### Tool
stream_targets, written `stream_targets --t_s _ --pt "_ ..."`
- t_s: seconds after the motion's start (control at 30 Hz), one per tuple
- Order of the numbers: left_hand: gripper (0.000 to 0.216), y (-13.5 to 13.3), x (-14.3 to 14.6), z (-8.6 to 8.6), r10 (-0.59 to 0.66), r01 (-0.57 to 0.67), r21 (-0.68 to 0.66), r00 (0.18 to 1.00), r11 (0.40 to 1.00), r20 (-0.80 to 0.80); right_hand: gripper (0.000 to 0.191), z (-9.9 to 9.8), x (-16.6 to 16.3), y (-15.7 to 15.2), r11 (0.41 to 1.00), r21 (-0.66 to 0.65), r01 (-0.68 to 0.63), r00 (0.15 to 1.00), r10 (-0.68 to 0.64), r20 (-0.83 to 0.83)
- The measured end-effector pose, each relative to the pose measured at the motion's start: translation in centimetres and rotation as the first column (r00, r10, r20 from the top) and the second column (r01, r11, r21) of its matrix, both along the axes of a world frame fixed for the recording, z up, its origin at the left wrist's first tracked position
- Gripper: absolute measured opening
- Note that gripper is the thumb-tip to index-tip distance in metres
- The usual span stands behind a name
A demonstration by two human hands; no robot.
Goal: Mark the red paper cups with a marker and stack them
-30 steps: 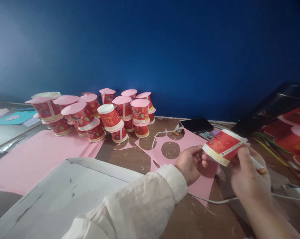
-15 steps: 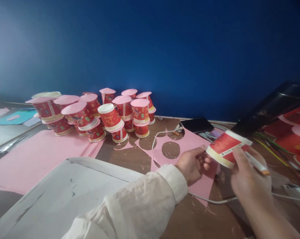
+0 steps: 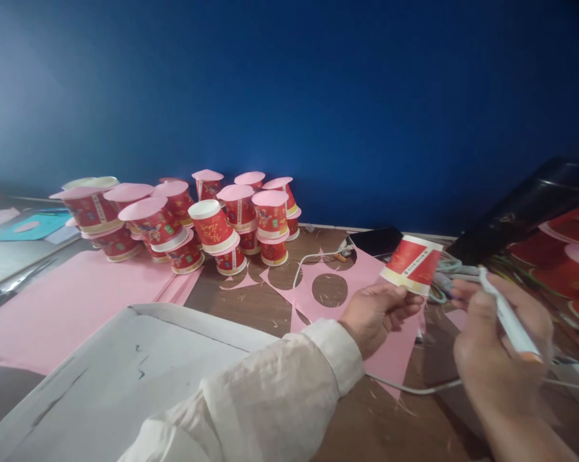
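Note:
A red paper cup (image 3: 414, 262) with a cream rim is upside down, its white base facing up. My left hand (image 3: 373, 316) pinches the cup near its lower rim, just above the pink sheet with cut-out round holes (image 3: 361, 282). To the right, my right hand (image 3: 494, 356) is closed around a white pen-like tool (image 3: 506, 314) with an orange end, its thin tip pointing up and left. The tool is apart from the cup. Its exact kind does not show.
Stacked red cups (image 3: 215, 224), many topped with pink discs, stand against the blue wall. A black phone (image 3: 373, 242) and a white cable (image 3: 414, 388) lie nearby. Pink sheets (image 3: 68, 308) and a white board (image 3: 140, 378) are at left. More red cups (image 3: 572, 256) sit at far right.
The cup has passed from my right hand into my left and is now more upright. My right hand has drawn away to the right, keeping the white tool.

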State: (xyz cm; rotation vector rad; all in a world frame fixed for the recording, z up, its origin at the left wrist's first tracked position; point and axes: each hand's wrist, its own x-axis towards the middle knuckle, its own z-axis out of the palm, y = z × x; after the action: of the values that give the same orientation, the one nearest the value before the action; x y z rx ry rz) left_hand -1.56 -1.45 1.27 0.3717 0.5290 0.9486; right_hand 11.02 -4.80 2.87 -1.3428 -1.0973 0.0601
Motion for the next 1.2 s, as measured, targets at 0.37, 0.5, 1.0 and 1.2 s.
stream_targets --t_s 0.37,0.5,1.0,1.2 --pt "0.017 -0.04 0.25 0.35 0.123 -0.123 -0.008 0.988 0.992 0.097 0.032 -0.2 0.03 -1.17 0.999 -0.004 -0.042 0.878 0.039 0.476" --pt "0.012 0.1 0.13 0.44 0.089 -0.087 -0.034 0.994 0.996 0.07 0.034 -0.12 0.21 -1.09 0.999 0.046 0.021 0.888 -0.039 0.458" --pt "0.017 0.12 -0.08 0.64 0.063 -0.058 -0.081 0.997 0.995 0.053 0.032 -0.14 0.23 -1.06 0.998 0.052 0.023 0.876 -0.045 0.48" --pt "0.013 0.08 0.08 0.72 0.074 -0.071 -0.052 0.996 0.996 0.04 0.026 -0.56 0.46 -0.89 0.999 0.049 -0.017 0.858 -0.011 0.514"
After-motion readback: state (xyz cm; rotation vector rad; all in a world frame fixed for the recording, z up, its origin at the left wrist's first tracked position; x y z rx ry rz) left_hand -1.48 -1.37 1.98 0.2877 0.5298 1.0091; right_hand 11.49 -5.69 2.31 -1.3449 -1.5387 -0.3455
